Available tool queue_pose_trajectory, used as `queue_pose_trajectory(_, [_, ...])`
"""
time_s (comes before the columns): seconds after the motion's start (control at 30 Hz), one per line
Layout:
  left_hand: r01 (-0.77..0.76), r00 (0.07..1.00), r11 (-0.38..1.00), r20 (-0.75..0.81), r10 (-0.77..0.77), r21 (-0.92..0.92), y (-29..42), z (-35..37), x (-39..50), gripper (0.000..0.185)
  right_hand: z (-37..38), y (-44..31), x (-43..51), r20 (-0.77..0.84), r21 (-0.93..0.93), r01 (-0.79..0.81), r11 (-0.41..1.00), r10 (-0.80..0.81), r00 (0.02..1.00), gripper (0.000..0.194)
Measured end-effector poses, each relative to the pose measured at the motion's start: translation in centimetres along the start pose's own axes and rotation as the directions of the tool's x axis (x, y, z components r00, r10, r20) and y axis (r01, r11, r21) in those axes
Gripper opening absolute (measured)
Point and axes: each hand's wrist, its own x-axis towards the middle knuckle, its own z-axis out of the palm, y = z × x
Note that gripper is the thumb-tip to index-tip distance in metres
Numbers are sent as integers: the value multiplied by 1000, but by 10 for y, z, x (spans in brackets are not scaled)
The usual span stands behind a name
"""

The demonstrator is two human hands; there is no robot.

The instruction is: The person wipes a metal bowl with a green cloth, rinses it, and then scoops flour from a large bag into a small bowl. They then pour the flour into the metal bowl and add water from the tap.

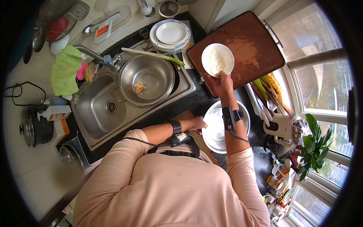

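Observation:
My right hand (222, 82) holds a white bowl (204, 56) by its near rim, over the left part of a brown cutting board (204, 76). White powder that looks like flour (217, 61) lies inside the bowl. On the dark counter, below my right forearm, stands a bright metal basin (211, 142). The fingers of my left hand (198, 123) are at this basin's left rim and seem to grip it; the fingertips are partly hidden. No contents can be made out in the basin, as glare and my forearm cover part of it.
Another metal basin (127, 71) with a brownish lump (139, 88) sits over the right sink bowl. A leek (153, 55) lies across its far edge. Plates (171, 32) are stacked behind. At right stand a knife block (279, 129) and a leafy plant (314, 142).

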Motion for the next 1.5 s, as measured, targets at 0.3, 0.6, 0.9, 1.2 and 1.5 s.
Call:
queue_pose_trajectory(0.3, [-6, 1000, 999, -2, 6, 50, -1, 1, 2, 21, -39, 8, -9, 64, 166, 14, 986, -25, 998, 42])
queue_pose_trajectory(0.6, [49, 998, 992, -45, -44, 117, 4, 0, 7, 19, -50, -18, -42, 45, 125, 44, 991, -50, 998, 46])
queue_pose_trajectory(0.9, [91, 996, 996, 25, -91, 18, -14, -15, 16, 16, -80, -17, -110, 19, 154, 165, 974, -170, 985, 49])
queue_pose_trajectory(1.2, [35, 995, 993, 101, -23, -112, -1, -19, -7, 17, -100, -4, -192, -163, 170, 352, 921, -325, 931, 47])
queue_pose_trajectory(1.5, [54, 987, 996, 154, -42, -74, -15, -22, -25, 12, -96, 30, -269, -373, 208, 497, 843, -402, 837, 41])
